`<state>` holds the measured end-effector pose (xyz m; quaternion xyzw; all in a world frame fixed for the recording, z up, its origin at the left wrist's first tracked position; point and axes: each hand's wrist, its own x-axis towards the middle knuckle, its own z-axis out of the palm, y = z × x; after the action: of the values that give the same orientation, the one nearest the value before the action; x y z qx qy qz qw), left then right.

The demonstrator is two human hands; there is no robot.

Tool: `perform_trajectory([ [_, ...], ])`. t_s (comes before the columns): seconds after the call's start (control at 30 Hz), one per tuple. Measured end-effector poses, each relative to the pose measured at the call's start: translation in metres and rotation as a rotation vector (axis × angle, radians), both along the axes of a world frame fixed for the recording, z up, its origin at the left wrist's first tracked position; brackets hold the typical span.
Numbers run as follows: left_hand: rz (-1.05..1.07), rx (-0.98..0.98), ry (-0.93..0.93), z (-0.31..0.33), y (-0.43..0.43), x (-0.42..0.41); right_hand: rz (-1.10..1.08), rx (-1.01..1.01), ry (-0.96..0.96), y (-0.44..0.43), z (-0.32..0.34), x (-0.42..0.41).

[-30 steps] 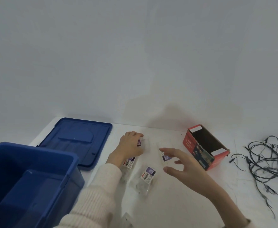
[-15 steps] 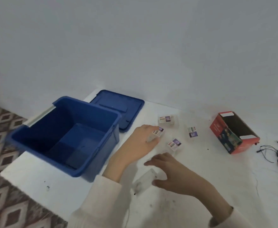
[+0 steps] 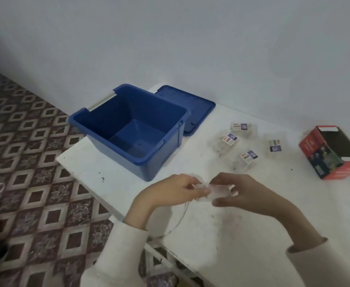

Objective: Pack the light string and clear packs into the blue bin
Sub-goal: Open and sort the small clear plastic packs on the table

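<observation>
Pale wall (image 3: 190, 48) is seen across the upper half, and a floor (image 3: 25, 162) of brown and white diamond tiles is spread out at the left. A white table (image 3: 253, 235), flecked with dark specks, is set against that wall.

On the table's left end the blue bin (image 3: 165, 154) is stood upright and open, with a pale handle bar at its far left rim; only its bare blue bottom is shown inside. Its blue lid (image 3: 197, 106) is laid flat just behind it, partly hidden by the bin. At the right, a red box (image 3: 323, 154) is laid with its dark open side turned upward.

Nearer the camera, the left hand (image 3: 170, 191) and the right hand (image 3: 250, 193), both in cream sleeves, are raised over the table in front of the bin. Between them a held pack (image 3: 217, 193) is pinched at either end by curled fingertips.

Four clear packs (image 3: 247, 157), each with a small printed label, are scattered on the table between the lid and the red box, apart from one another and outside the bin.

A thin wire (image 3: 180, 218) is seen curving down from the held pack toward the table's near edge.
</observation>
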<state>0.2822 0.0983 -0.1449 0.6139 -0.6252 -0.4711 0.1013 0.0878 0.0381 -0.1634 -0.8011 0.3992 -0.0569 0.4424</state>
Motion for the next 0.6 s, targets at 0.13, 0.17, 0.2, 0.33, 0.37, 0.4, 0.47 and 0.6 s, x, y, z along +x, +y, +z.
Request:
perform_trajectory([
  [0.13, -0.097, 0.074, 0.309, 0.031, 0.002, -0.009, -0.028, 0.279, -0.247, 0.005, 0.043, -0.032],
  [0.17, -0.1, 0.054, 0.408, 0.04, 0.002, -0.012, -0.071, 0.343, -0.355, 0.006, 0.052, -0.041],
  [0.2, -0.095, 0.025, 0.492, 0.05, 0.0, -0.016, -0.138, 0.414, -0.476, 0.007, 0.06, -0.049],
  [0.33, 0.007, -0.215, 0.646, 0.075, -0.016, -0.05, -0.415, 0.61, -0.976, 0.011, 0.088, -0.077],
  [0.37, 0.057, -0.291, 0.649, 0.077, -0.022, -0.062, -0.469, 0.648, -1.079, 0.013, 0.094, -0.081],
  [0.4, 0.099, -0.375, 0.626, 0.078, -0.029, -0.075, -0.515, 0.678, -1.17, 0.016, 0.1, -0.084],
  [0.47, 0.127, -0.545, 0.529, 0.077, -0.042, -0.101, -0.579, 0.706, -1.327, 0.023, 0.111, -0.088],
  [0.6, 0.007, -0.688, 0.333, 0.082, -0.056, -0.148, -0.722, 0.644, -1.538, 0.034, 0.131, -0.086],
])
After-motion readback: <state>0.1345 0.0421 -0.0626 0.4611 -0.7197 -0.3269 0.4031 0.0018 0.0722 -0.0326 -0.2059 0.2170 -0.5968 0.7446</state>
